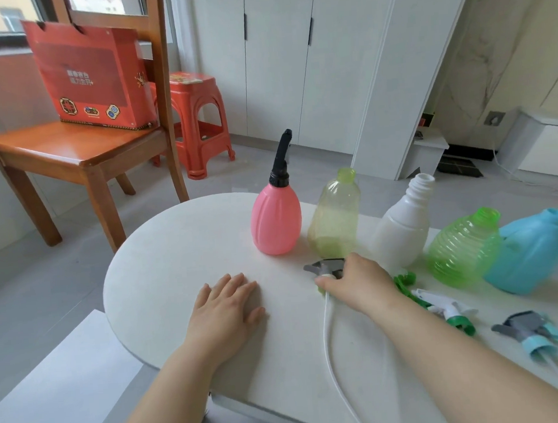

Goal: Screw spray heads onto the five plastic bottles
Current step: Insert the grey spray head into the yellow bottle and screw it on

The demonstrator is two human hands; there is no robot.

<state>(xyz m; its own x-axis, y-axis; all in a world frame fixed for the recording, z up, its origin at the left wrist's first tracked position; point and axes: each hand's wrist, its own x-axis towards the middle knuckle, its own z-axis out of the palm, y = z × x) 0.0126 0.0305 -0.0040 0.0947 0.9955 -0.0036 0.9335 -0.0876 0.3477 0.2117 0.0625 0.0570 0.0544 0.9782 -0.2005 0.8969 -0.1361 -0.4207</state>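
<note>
Left hand spread flat on table; right hand pinching grey spray head. Risk: trailing dip tube snags, topples yellow-green bottle.

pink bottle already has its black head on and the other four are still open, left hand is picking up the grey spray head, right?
Wrong hand. In the head view the right hand is on the grey spray head; the left hand lies flat on the table. The pink bottle and four open bottles are right.

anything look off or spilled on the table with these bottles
Nothing spilled or broken. The green ribbed bottle and blue bottle seem to lean, though the wide lens may cause that. Three spray heads lie loose on the table; the right hand rests on one.
</note>
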